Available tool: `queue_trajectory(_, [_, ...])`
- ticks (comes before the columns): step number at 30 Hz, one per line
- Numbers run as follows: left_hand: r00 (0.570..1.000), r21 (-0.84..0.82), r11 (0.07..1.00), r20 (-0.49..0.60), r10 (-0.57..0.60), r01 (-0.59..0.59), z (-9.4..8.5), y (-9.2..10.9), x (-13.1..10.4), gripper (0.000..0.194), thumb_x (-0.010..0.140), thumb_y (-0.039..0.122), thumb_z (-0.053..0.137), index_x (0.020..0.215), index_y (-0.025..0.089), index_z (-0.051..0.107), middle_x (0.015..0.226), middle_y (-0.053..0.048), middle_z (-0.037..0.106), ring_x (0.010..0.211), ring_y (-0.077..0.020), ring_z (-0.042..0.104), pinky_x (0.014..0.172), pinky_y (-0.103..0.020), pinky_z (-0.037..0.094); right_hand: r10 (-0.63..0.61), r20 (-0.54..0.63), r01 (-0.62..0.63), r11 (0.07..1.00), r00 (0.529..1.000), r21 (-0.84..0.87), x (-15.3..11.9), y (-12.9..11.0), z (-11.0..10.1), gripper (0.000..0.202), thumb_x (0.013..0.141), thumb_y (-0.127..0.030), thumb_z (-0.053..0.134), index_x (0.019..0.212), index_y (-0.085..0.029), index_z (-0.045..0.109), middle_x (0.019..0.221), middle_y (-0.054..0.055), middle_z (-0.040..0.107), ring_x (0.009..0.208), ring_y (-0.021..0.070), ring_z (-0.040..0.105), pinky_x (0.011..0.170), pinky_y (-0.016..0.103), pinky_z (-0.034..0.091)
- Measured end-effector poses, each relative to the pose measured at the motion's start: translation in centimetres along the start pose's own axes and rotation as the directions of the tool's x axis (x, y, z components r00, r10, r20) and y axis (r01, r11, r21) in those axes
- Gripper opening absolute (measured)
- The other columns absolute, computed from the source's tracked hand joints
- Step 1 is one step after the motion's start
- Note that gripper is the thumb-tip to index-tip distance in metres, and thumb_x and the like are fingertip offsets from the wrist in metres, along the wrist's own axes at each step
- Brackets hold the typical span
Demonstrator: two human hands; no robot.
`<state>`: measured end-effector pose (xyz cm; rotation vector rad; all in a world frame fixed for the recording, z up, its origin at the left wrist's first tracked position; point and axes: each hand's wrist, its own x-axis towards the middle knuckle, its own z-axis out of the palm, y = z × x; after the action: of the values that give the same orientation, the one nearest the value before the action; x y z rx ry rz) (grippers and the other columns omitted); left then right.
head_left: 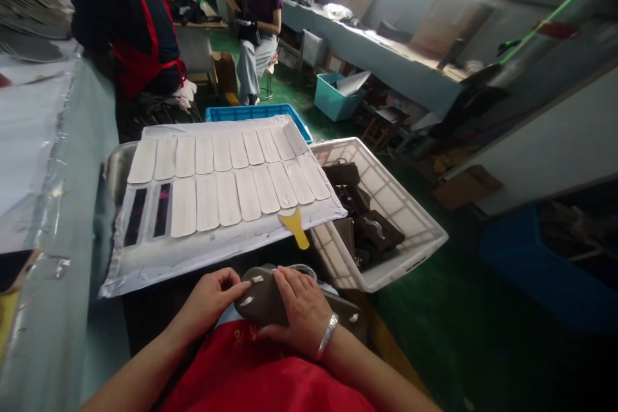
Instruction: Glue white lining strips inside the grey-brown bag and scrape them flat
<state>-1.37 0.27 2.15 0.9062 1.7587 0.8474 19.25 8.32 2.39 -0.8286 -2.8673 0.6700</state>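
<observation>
A dark grey-brown handbag lies across my lap with its long, rounded flat side up. Small white tabs stick up near both ends of it. My right hand grips it across the middle, fingers over the far edge and thumb on the near side. At the bag's left end, my left hand is closed in a pinch, thumb tip against the surface beside a white tab. Whatever may be between those fingers is hidden. Beyond my hands, a white-covered board carries two rows of pale rounded strips.
A yellow scraper rests on the board's near edge. To the right, a white crate holds several dark bags. A blue crate sits behind the board. A covered table stands left; two people work farther off.
</observation>
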Motion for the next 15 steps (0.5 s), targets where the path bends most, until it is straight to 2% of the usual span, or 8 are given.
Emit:
queue_trajectory(5, [1.000, 0.041, 0.999, 0.025, 0.017, -0.018, -0.2, 0.0, 0.3, 0.039, 0.074, 0.053, 0.057, 0.062, 0.017, 0.049, 0.057, 0.005, 0.047, 0.053, -0.0110, 0.040, 0.050, -0.022, 0.032, 0.007, 0.008, -0.007, 1.000, 1.000, -0.004, 0.3, -0.2, 0.3, 0.096, 0.066, -0.069, 0.059, 0.138, -0.012, 0.032, 0.139, 0.014, 0.038, 0.125, 0.0289, 0.035, 0.103, 0.044, 0.028])
queue_trajectory(11, [0.995, 0.131, 0.987, 0.048, 0.091, -0.097, -0.6, -0.2, 1.1, 0.034, 0.075, 0.049, 0.057, 0.064, 0.018, 0.048, 0.058, 0.005, 0.048, 0.052, -0.0108, 0.042, 0.049, -0.022, 0.033, 0.013, 0.013, -0.013, 0.999, 1.000, -0.029, 0.4, -0.1, 0.0, 0.096, 0.068, -0.071, 0.056, 0.139, -0.012, 0.030, 0.141, 0.015, 0.036, 0.125, 0.0291, 0.035, 0.101, 0.045, 0.031])
queue_trajectory(15, [0.992, 0.108, 0.990, 0.096, 0.078, -0.088, -0.6, -0.4, 1.6, 0.026, 0.077, 0.044, 0.055, 0.078, 0.021, 0.043, 0.059, 0.008, 0.047, 0.043, -0.0099, 0.045, 0.041, -0.021, 0.033, -0.138, 0.044, 0.140, 0.989, 0.989, -0.056, 0.6, -0.1, 0.4, 0.082, 0.077, -0.066, 0.050, 0.141, -0.020, 0.029, 0.145, 0.010, 0.031, 0.131, 0.0297, 0.026, 0.105, 0.048, 0.026])
